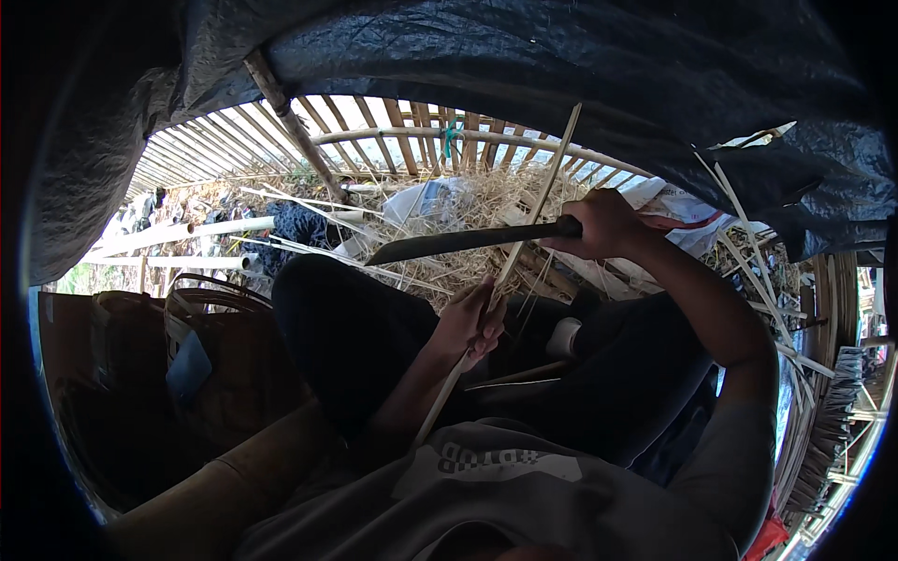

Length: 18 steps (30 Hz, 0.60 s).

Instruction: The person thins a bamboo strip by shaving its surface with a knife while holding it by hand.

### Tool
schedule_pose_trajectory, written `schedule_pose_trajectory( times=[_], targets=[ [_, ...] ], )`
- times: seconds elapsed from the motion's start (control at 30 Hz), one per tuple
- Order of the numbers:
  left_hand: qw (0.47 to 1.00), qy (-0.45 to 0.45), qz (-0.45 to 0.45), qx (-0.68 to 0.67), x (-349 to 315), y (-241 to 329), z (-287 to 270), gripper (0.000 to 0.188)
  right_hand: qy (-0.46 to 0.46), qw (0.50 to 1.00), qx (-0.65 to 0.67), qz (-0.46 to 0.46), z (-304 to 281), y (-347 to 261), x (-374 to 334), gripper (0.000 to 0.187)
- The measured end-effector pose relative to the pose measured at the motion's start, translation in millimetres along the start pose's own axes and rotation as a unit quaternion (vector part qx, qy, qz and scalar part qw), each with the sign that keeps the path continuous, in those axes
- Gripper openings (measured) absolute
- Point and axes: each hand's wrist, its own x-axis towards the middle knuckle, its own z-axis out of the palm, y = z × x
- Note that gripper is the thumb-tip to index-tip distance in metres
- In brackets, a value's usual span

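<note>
A long, pale bamboo strip (pixel 543 198) slants up and away from beside my body. My left hand (pixel 470 321) is wrapped round it in front of my lap. My right hand (pixel 603 224) grips the dark handle of a machete (pixel 449 244). Its broad, dark blade points left and crosses the strip above my left hand. Whether the edge touches the strip, I cannot tell. The strip's lower end runs down toward my grey shirt.
Shavings (pixel 505 192) cover the ground ahead, with a bamboo slat fence (pixel 402 140) behind. Thick bamboo poles (pixel 187 236) lie at left, near a woven basket (pixel 224 360). Dark plastic sheeting (pixel 608 65) hangs overhead. Thin strips (pixel 762 271) lean at right. A large bamboo pole (pixel 224 486) lies beside me.
</note>
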Motion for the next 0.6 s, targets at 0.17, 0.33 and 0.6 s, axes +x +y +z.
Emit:
schedule_pose_trajectory(
  times=[0.17,0.33,0.6],
  targets=[
    [0.998,-0.009,-0.011,-0.055,5,0,-4,0.04,0.032,0.997,0.022,-0.065,19,-13,14,0.059],
    [0.999,0.047,-0.003,-0.018,20,9,-1,0.038,0.021,0.997,0.072,-0.025,34,9,33,0.059],
    [0.998,0.066,-0.004,-0.024,29,20,-2,0.041,0.079,0.995,0.027,-0.058,40,31,47,0.059]
  ],
)
